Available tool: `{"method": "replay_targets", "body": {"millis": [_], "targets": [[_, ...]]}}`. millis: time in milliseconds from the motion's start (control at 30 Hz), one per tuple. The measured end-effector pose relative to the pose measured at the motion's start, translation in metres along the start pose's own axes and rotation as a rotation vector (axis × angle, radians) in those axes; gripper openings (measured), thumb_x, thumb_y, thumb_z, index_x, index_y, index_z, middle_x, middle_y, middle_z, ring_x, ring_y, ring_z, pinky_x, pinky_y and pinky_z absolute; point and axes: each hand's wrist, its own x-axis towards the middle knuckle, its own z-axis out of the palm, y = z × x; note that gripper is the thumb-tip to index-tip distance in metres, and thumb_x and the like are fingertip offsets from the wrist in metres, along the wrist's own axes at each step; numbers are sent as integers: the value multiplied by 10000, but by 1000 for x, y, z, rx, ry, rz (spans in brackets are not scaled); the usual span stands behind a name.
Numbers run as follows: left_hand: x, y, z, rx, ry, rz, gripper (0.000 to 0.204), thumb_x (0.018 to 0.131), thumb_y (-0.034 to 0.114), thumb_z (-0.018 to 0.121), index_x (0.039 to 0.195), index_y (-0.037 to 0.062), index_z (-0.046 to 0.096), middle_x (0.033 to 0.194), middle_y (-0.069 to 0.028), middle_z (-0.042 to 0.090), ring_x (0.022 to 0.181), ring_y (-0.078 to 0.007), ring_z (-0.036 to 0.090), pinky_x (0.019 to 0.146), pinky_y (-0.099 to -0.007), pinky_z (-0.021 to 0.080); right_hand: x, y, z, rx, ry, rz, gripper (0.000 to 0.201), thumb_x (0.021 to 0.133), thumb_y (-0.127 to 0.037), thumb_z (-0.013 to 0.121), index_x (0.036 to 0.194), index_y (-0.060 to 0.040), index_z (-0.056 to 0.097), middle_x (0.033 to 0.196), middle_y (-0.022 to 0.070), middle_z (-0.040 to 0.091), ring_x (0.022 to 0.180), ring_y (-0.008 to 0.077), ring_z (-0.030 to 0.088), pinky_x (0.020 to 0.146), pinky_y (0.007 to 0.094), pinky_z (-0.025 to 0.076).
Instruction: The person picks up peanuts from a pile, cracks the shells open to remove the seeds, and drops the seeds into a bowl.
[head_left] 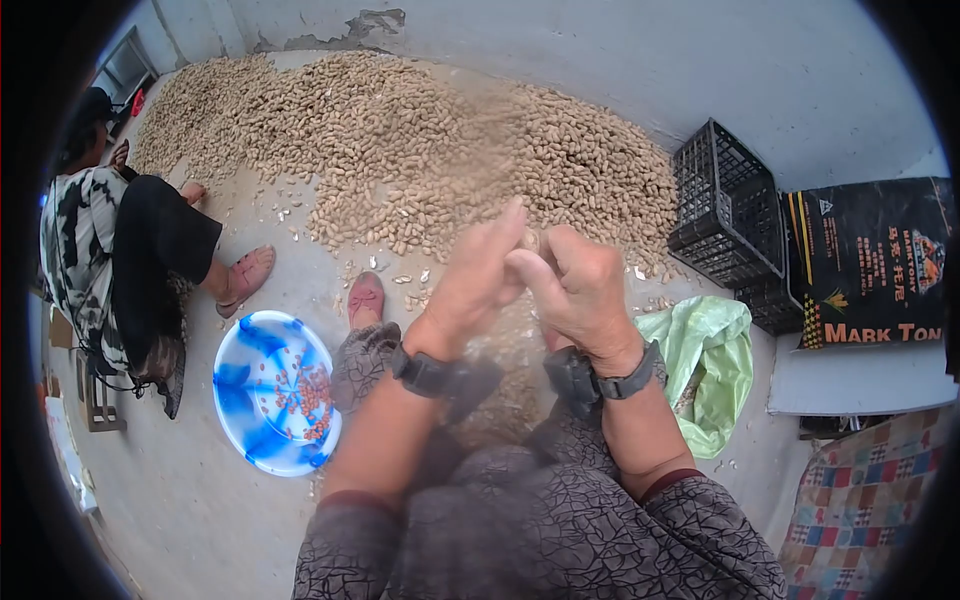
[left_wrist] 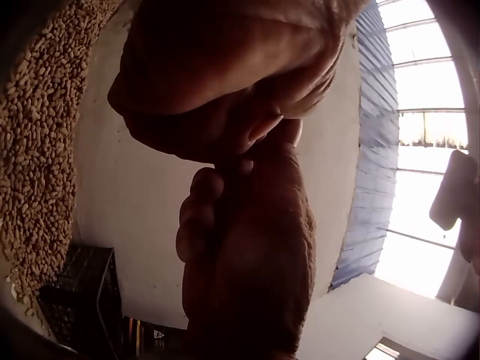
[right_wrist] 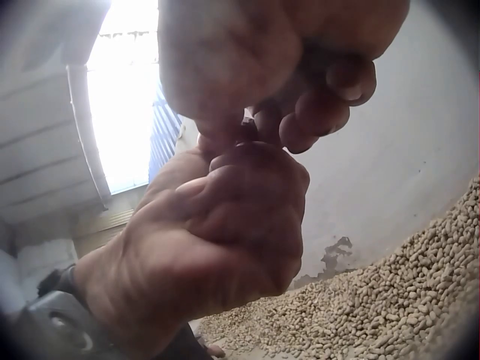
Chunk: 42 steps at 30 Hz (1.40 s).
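My left hand (head_left: 470, 275) and right hand (head_left: 585, 285) meet in front of my body, above my lap. Between their fingertips a peanut in its shell (head_left: 531, 240) shows in the head view, pinched from both sides. Most of it is hidden by the fingers. In the right wrist view the left hand's fingers (right_wrist: 240, 187) are curled in against the right hand. The left wrist view has the right hand's fingers (left_wrist: 199, 214) bent close below the left hand, all in shadow.
A large heap of unshelled peanuts (head_left: 400, 130) covers the floor along the wall. To the left stands a blue-and-white basin (head_left: 235, 390) with reddish kernels; a seated person (head_left: 150, 240) is beyond it. A green bag (head_left: 720, 340), black crates (head_left: 725, 205) and a black sack (head_left: 870, 260) are at right.
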Motion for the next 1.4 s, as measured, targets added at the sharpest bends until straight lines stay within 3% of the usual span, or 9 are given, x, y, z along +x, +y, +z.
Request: {"method": "replay_targets", "body": {"millis": [133, 433, 800, 933, 1000, 1133, 1200, 1300, 1400], "targets": [[3, -4, -13, -133, -112, -52, 245, 899, 294, 539, 771, 86, 519, 570, 16, 430, 455, -110, 385, 406, -270, 278, -2, 1, -2, 105, -39, 84, 166, 752, -91, 649, 649, -20, 540, 570, 126, 524, 492, 268, 513, 474, 347, 391], [-3, -11, -6, -250, -142, -102, 286, 927, 322, 470, 754, 98, 510, 588, 27, 439, 450, -71, 376, 370, -220, 275, -1, 6, -12, 404, -160, -6, 80, 779, -36, 586, 713, 9, 573, 612, 108, 532, 538, 214, 528, 509, 309, 400], [-11, -18, -2, -391, -155, -172, 352, 962, 356, 387, 733, 113, 500, 610, 42, 451, 443, -23, 366, 326, -159, 273, 2, 13, -17, 426, -237, -5, 129, 770, -67, 599, 668, -1, 557, 576, 96, 507, 499, 199, 505, 480, 306, 373], [-6, -10, -2, -150, -190, -143, 326, 968, 345, 366, 736, 117, 398, 563, 40, 372, 407, -42, 312, 359, -194, 224, -3, 10, -19, 376, -250, 69, 117, 730, -75, 640, 688, -5, 556, 575, 100, 517, 500, 204, 524, 484, 306, 386], [-8, 0, 3, -107, -25, -175, 386, 959, 394, 383, 684, 125, 410, 515, 57, 320, 376, -54, 286, 347, -203, 220, -3, 7, -19, 352, -209, 30, 118, 714, -78, 658, 722, -6, 564, 582, 100, 526, 512, 210, 537, 494, 310, 397], [-5, 8, -1, -55, -60, -230, 438, 955, 437, 375, 639, 134, 388, 506, 64, 317, 369, -54, 279, 342, -208, 217, -1, -3, -18, 167, -78, -67, 178, 691, -73, 682, 825, -16, 581, 606, 97, 558, 542, 234, 564, 521, 330, 426], [-5, 8, 3, 58, -64, -246, 433, 955, 443, 368, 660, 129, 415, 513, 61, 341, 374, -54, 291, 336, -211, 214, -1, 4, -14, 128, -69, -123, 151, 703, -70, 676, 816, -17, 590, 611, 98, 565, 546, 240, 564, 528, 333, 432], [-1, 1, -1, -49, -129, -288, 449, 954, 472, 344, 699, 122, 462, 530, 66, 374, 399, -34, 324, 351, -208, 208, -2, 13, -9, 111, -23, -144, 90, 729, -66, 662, 780, -20, 603, 614, 99, 573, 545, 246, 563, 529, 332, 438], [2, -5, -6, 134, -102, -125, 327, 942, 345, 454, 772, 69, 503, 552, 0, 438, 430, -117, 409, 379, -267, 282, 1, 7, -9, 109, 88, -101, 63, 754, -65, 649, 733, -22, 608, 607, 99, 571, 531, 244, 558, 509, 326, 434]]}}
